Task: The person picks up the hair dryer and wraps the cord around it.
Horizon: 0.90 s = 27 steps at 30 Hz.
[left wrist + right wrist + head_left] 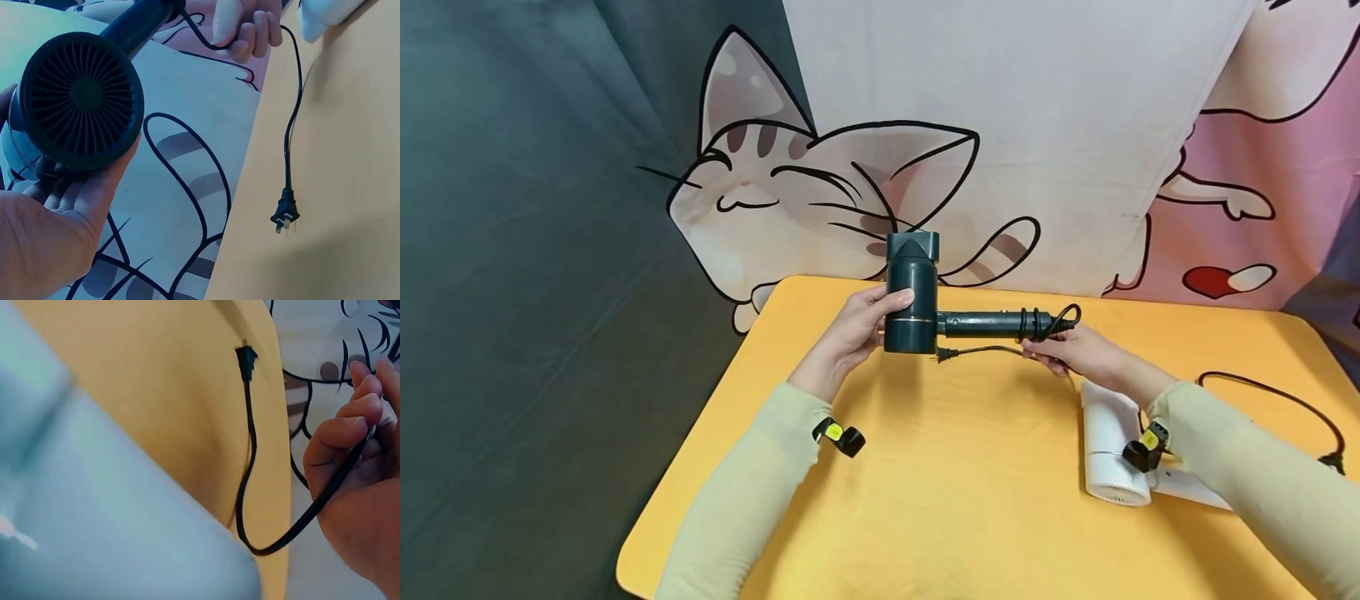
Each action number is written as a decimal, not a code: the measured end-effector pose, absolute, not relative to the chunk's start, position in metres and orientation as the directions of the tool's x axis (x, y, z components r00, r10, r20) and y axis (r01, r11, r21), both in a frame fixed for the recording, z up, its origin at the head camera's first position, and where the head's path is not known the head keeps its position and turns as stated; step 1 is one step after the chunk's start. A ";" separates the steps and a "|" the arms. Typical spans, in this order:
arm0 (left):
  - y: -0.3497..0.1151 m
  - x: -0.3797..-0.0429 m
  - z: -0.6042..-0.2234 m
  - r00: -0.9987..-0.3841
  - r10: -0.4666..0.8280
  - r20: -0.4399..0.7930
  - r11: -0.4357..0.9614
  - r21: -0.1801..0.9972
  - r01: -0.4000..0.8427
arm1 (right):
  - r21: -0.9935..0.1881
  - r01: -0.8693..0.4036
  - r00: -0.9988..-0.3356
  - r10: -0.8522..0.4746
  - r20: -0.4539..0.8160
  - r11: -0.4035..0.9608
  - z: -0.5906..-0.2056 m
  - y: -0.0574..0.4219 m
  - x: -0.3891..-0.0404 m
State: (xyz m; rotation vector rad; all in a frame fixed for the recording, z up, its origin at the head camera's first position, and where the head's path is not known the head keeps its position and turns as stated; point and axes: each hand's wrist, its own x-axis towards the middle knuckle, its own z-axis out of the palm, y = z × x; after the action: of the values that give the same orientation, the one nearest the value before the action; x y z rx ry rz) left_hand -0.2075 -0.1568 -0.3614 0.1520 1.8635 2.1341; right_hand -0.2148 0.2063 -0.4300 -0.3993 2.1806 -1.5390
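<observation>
A dark hair dryer [913,279] is held up over the yellow table, nozzle toward the back and handle [985,323] pointing right. My left hand [850,333] grips its barrel, thumb across the top. In the left wrist view the round slotted air intake [84,100] faces the camera. My right hand [1086,354] is at the handle's end and pinches the black cord [340,472], part of which loops round the handle. From those fingers the cord's free end hangs down, ending in a two-prong plug [286,206].
A white hair dryer [1112,433] lies on the yellow table [910,517], partly under my right forearm, and its dark cord [1285,402] curves off to the right. Behind the table's far edge hangs a cloth [1037,83] printed with cartoon cats.
</observation>
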 end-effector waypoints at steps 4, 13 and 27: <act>-0.157 -0.207 -0.362 -0.939 0.326 -0.113 -0.090 0.985 -0.150 | -0.935 -0.038 -0.853 -0.500 -0.153 0.352 -0.421 0.215 -0.225; -0.159 -0.207 -0.365 -0.911 0.395 -0.121 -0.019 0.990 -0.140 | -0.828 -0.197 -0.783 -0.592 -0.189 0.525 -0.383 0.219 -0.247; -0.158 -0.208 -0.369 -0.886 0.436 -0.159 0.073 0.987 -0.141 | -0.633 -0.449 -0.643 -0.720 -0.261 0.631 -0.318 0.188 -0.255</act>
State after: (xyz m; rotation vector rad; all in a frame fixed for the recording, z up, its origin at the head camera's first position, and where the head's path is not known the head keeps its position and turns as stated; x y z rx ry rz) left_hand -0.2075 -0.1582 -0.3688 0.2916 1.9421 1.8663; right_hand -0.2547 0.1875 -0.3180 -0.9166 2.3539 -0.7236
